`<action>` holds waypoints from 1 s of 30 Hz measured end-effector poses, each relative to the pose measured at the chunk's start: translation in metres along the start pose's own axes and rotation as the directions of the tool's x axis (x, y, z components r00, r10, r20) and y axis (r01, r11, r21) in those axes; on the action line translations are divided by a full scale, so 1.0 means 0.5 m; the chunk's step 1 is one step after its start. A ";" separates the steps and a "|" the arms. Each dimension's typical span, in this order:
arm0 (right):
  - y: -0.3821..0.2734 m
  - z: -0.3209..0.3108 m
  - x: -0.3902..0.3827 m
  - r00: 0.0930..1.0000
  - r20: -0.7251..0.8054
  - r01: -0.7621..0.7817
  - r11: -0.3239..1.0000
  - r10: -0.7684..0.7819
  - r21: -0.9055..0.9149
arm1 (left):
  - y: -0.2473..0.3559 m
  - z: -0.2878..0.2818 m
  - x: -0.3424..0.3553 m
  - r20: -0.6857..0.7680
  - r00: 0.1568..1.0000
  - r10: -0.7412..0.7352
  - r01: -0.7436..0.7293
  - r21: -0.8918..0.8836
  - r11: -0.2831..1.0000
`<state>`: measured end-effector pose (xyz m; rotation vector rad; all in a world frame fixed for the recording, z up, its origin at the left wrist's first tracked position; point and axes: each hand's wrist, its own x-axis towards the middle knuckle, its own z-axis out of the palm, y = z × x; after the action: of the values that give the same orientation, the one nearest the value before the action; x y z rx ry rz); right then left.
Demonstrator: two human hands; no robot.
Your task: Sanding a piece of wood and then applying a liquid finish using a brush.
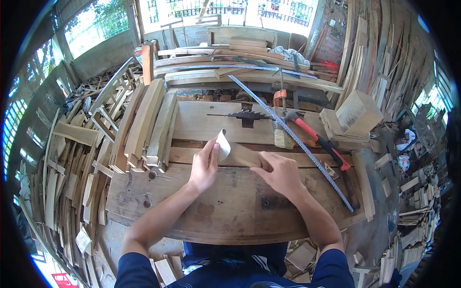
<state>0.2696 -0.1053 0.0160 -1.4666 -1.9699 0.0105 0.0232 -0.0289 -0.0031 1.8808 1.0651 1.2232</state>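
Dark navy short sleeves at 5 and 7 o'clock; forearms bare. Hands (204, 168) bare, no gloves. Navy garment with white stripes at 6 o'clock.

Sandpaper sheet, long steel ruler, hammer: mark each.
sandpaper sheet (223, 145), head view, middle of its curled-up flap.
long steel ruler (293, 138), head view, mid-length of blade.
hammer (321, 140), head view, red-black handle.

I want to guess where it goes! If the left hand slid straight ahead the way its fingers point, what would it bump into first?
Probably the sheet of sandpaper that the left hand already pinches; past it lies bare bench, then likely the dark toothed metal piece, though depth is unclear.
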 end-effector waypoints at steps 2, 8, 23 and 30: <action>-0.003 -0.016 0.001 0.994 0.078 -0.067 0.995 0.073 -0.069 | 0.018 0.011 -0.007 -0.002 1.000 -0.012 0.012 -0.038 0.999; -0.017 -0.009 -0.005 0.990 0.141 0.011 0.999 -0.015 0.031 | -0.007 -0.003 0.002 -0.022 0.999 0.041 -0.041 -0.007 0.999; -0.003 -0.014 -0.007 0.993 0.068 -0.093 0.995 0.095 -0.029 | 0.004 0.009 -0.003 -0.013 1.000 0.026 -0.026 0.014 1.000; -0.005 -0.018 0.004 0.997 0.066 -0.031 0.998 0.035 -0.058 | -0.009 0.008 -0.001 -0.063 0.996 0.065 -0.067 -0.029 0.997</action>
<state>0.2718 -0.1077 0.0250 -1.5538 -2.0146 0.0180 0.0255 -0.0274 -0.0085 1.8785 1.0170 1.3365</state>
